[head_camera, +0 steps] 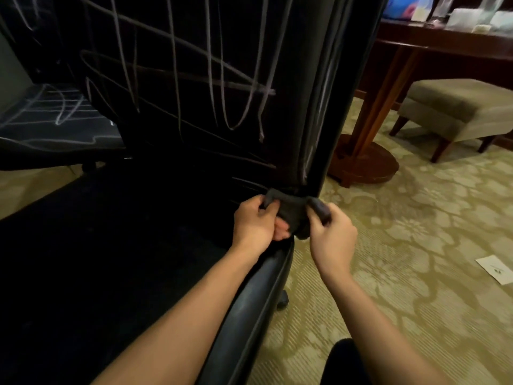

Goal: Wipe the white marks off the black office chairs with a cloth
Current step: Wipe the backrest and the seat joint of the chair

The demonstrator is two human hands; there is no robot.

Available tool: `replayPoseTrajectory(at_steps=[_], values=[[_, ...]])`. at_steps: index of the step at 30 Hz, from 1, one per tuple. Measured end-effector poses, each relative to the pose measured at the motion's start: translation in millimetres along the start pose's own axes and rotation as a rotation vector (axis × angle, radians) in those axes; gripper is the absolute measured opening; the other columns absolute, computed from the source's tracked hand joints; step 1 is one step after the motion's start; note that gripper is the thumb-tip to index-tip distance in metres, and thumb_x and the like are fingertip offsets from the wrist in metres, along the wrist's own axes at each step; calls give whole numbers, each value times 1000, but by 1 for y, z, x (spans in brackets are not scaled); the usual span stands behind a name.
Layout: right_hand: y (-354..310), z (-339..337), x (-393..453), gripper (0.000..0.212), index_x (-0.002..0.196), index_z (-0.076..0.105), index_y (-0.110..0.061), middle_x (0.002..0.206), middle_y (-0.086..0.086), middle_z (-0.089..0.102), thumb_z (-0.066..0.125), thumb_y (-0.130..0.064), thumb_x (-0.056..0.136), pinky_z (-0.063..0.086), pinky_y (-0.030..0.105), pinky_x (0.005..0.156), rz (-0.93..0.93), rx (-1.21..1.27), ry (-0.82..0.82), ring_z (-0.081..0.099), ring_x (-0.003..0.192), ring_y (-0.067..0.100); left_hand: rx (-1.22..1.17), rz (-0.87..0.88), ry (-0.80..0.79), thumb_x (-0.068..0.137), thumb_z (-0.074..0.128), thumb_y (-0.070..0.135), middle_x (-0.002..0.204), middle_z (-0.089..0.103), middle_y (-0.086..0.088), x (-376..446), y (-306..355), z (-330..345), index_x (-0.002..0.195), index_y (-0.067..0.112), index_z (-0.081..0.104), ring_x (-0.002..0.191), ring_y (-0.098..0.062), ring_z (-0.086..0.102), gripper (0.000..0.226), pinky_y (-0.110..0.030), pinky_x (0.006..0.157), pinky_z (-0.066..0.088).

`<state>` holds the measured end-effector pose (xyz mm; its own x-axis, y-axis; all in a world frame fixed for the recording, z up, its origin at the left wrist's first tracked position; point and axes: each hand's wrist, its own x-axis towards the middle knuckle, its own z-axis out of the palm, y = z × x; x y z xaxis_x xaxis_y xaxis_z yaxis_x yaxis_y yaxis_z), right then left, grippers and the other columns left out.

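**Both hands on the cloth at the chair's back corner**

At the lower right corner of the near chair's backrest, where it meets the seat, a dark cloth [290, 211] is bunched and stretched between both hands. The left hand [256, 220] grips the cloth's left end, fingers curled tightly round it with the thumb on top. The right hand [331, 229] pinches the right end between thumb and curled fingers. Held this way, the cloth's long axis runs roughly left to right, pressed against the foot of the backrest's edge, with a wad of it hanging down between the hands.

Behind the cloth, the near black office chair [194, 79] stands with its backrest upright, its long axis vertical, and its surface is covered in looping white marks [238, 107]; more lines run down its right side edge. The seat spreads dark to the left, and its padded rim lies under the left forearm.

Further left stands a second black chair [55, 120], its seat also scribbled white. To the right are a dark wooden worktop [444, 43] with blurred items on it, a beige footstool [460, 112], and a patterned carpet [416, 245] with a white paper [497, 269] lying on it.
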<state>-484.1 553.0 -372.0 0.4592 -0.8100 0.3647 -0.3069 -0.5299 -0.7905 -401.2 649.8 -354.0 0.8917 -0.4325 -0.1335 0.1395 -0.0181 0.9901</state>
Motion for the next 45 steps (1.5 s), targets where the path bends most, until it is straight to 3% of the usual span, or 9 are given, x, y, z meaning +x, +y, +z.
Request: replayPoseTrajectory(at_steps=[3,9,15,23,27,30,34,39,45], values=[[-28,11,6,18,76,58,-19,64,-2,64,62,-27,92,54,45,61,74,178,11,67,59,17,-250,-64,-20,104,50,10,69,68,-12,11,10,-4,93,12,59,52,-14,69,15,-20,53,56],[-57,49,13,9,81,59,-17,78,7,70,64,-23,85,59,52,73,311,335,18,72,71,24,-332,-149,23,101,56,8,78,69,-17,38,13,-28,117,-7,59,64,-14,72,22,-21,60,58],[-103,105,8,13,98,59,-11,93,14,72,61,0,92,56,28,63,392,543,18,71,70,15,-417,-158,146,99,56,3,79,70,-17,61,23,-77,97,0,62,70,-16,73,7,-22,64,59],[-104,135,28,21,80,50,-15,69,7,60,57,2,90,52,37,64,507,575,79,61,66,24,-286,-157,183,90,68,5,77,71,-16,84,25,-80,83,12,61,85,-30,74,13,-37,78,62],[-89,130,49,26,70,43,-20,61,-2,45,59,-8,87,45,39,60,463,404,198,51,61,20,-336,-202,161,85,72,5,75,68,-20,92,21,-51,87,8,61,76,-32,73,12,-41,75,62],[-91,138,48,24,75,43,-22,62,-7,43,60,-12,90,41,36,61,435,375,212,45,57,11,-480,-215,181,93,58,-10,73,65,-15,99,22,-53,109,-7,54,60,-13,70,16,-26,65,61],[-103,166,31,14,84,48,-25,68,-1,57,59,-27,76,48,44,63,423,536,162,54,64,17,-453,-155,250,93,56,-12,72,64,-12,104,25,-86,104,-4,53,56,-6,67,14,-20,63,59],[-127,191,17,13,82,53,-23,70,2,63,63,-20,75,52,42,67,400,590,-41,58,65,15,-501,-152,410,97,53,-5,63,68,-4,110,23,-126,96,3,54,63,-11,70,8,-24,67,60],[-93,143,53,8,75,54,-22,62,0,54,61,-25,72,44,38,60,443,466,115,51,61,19,-501,-226,288,96,54,-8,71,58,-12,106,26,-64,93,4,50,53,-4,64,13,-22,63,60]])
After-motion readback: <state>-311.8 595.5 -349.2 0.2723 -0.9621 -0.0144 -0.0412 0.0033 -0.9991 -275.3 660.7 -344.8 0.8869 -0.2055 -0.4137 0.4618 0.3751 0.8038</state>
